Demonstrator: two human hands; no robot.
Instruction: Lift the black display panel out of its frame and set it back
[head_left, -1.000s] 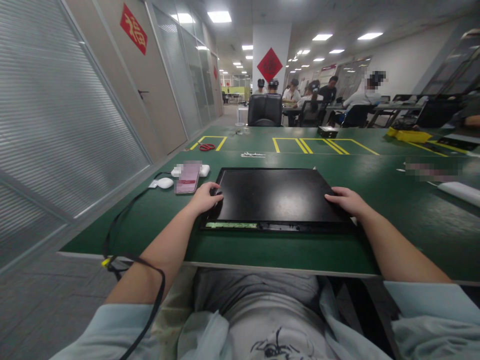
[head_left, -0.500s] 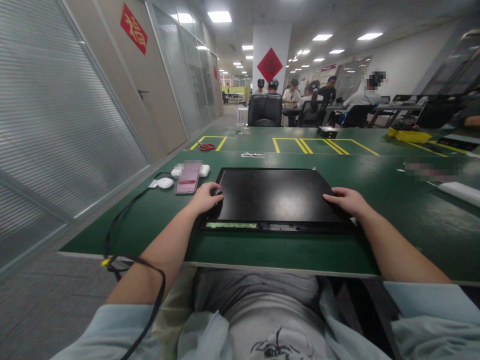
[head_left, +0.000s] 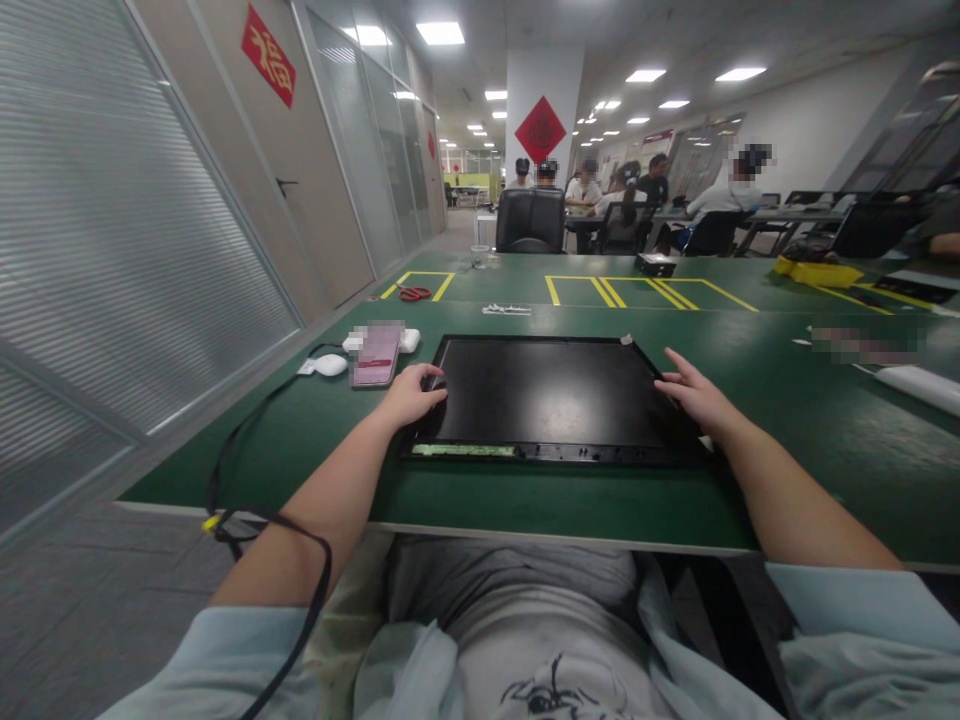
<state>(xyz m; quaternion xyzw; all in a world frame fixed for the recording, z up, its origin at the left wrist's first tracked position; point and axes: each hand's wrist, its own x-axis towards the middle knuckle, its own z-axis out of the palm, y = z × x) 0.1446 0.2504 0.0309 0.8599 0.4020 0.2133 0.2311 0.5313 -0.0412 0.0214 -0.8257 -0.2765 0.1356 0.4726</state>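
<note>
A black display panel (head_left: 551,385) lies face up inside a dark frame (head_left: 622,456) on the green table. A green circuit strip (head_left: 463,451) shows along the near side of the frame. My left hand (head_left: 411,397) is closed on the panel's left edge, thumb and index fingertip over its face. At the right edge, my right hand (head_left: 699,397) is open with its fingers apart. Its thumb tip is at the frame's edge; whether it touches cannot be made out. A small pale tab (head_left: 627,340) shows at the far right corner.
Left of the panel lie a phone (head_left: 376,355), a white case (head_left: 409,341) and a white mouse-shaped object (head_left: 330,365) with a black cable. Red scissors (head_left: 414,294) and small white parts (head_left: 506,310) lie farther back. A white roll (head_left: 919,385) is at right. People sit beyond the table.
The panel's right side has settled lower into the frame, uncovering more of the near strip and far corner tab. My right hand has let go and spread its fingers. My left hand stays put.
</note>
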